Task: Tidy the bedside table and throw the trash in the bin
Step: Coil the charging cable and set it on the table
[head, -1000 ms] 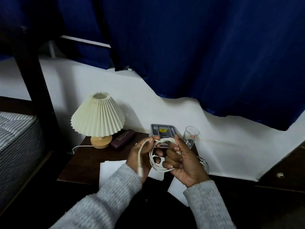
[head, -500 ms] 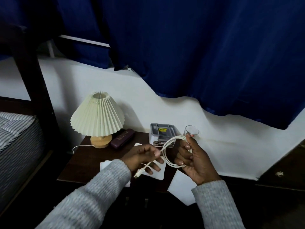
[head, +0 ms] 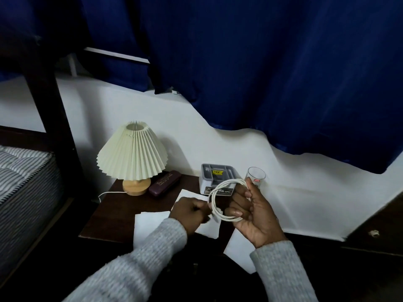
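Blue curtain (head: 272,73) fills the upper part of the view, its hem hanging over a white wall. Striped mattress (head: 24,173) is cut off at the left edge, behind a dark bed post. Dark wooden bedside table (head: 109,214) stands between the bed and the wall; its near right corner is hidden by the hands and sleeves. On it, a pleated cream lamp (head: 132,155) stands upright at the back left, with a maroon case (head: 165,182) just beside its base, lying with its long axis slanting toward the back right. White papers (head: 150,221) lie flat at the front, partly covered by the left hand (head: 189,212). A grey box (head: 216,177) and a clear glass (head: 255,175) stand at the back right. The right hand (head: 255,216) holds a coiled white cable (head: 220,199) above the table, fingers curled around the loop, which stands roughly upright. The left hand's fingers pinch the cable's end at the loop's lower left; the plug itself is hard to make out.
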